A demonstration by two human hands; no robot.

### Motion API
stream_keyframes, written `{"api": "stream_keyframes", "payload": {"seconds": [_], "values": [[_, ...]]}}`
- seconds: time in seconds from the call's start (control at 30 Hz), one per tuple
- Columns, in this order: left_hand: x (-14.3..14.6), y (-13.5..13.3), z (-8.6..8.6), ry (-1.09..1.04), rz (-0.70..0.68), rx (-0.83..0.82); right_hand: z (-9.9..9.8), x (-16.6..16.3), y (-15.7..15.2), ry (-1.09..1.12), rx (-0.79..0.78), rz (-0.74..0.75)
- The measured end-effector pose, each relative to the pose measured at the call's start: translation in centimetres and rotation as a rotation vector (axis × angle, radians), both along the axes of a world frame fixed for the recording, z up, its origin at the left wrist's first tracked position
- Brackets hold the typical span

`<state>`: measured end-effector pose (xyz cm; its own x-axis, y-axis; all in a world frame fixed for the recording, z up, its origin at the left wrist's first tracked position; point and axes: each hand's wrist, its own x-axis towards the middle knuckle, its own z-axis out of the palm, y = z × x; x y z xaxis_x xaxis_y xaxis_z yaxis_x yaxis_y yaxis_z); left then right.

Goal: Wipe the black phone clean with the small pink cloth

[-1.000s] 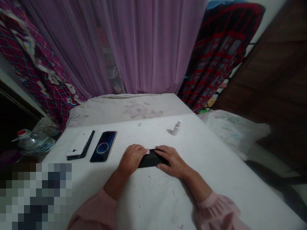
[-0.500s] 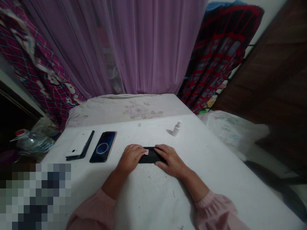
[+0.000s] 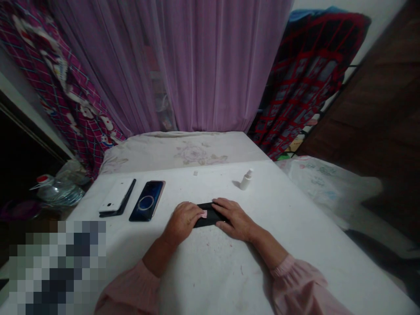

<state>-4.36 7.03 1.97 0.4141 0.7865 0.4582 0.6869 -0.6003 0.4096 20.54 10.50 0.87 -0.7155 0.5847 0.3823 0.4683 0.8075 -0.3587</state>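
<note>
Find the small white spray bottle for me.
In the head view, the small white spray bottle stands on the white-covered table, beyond the right hand and to the right of the dark-screened phone.

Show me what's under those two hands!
A flat black object lies under the left hand and right hand, with a small pink piece on top. The fingers cover its ends, so its whole shape is hidden.

No text can be read here. The printed marks on the white plastic bag [image 3: 323,186] to the right are too blurred to make out, and the small white spray bottle [image 3: 246,180] shows no legible label.
</note>
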Motion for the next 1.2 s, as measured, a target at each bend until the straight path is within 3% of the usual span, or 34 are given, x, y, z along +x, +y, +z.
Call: {"api": "stream_keyframes", "payload": {"seconds": [0.4,0.6,0.83,1.2], "values": [[-0.3,0.2,-0.9,-0.073,0.044,-0.007,-0.4,0.2,0.3,0.033,0.051,0.064],[-0.4,-0.4,-0.7,-0.090,0.064,-0.003,-0.2,-0.2,-0.3,-0.005,0.010,0.031],[-0.4,-0.9,-0.5,-0.129,0.088,-0.042,-0.8,-0.6,-0.9,0.059,0.099,-0.004],[-0.5,-0.8,-0.2,0.004,0.157,-0.024,0.3,-1.5,-0.8,-0.012,0.045,-0.030]]}}
